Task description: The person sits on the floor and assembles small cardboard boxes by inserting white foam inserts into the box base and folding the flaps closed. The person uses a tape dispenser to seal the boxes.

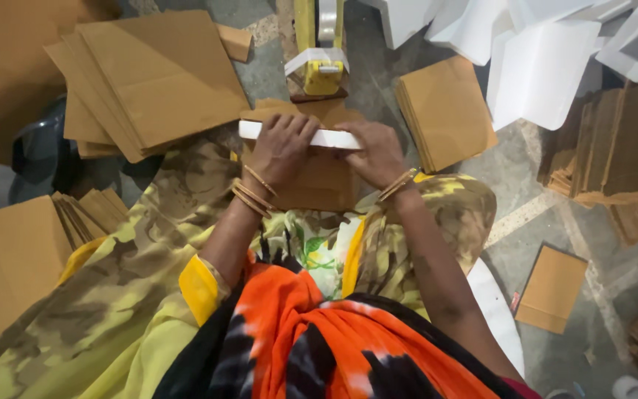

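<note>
My left hand (280,145) and my right hand (375,151) both press down on a long white foam strip (328,138) that lies across a brown cardboard piece (324,181) in front of my lap. Fingers of both hands curl over the strip's top. Gold bangles ring both wrists. Just beyond the cardboard stands a yellow tape dispenser (322,70) with white tape.
A stack of flat brown cardboard sheets (149,77) lies at the upper left, a smaller stack (444,111) at the right. White foam blocks (533,59) pile at the top right. More cardboard (9,258) sits at the left, and a single sheet (551,288) on the stone floor.
</note>
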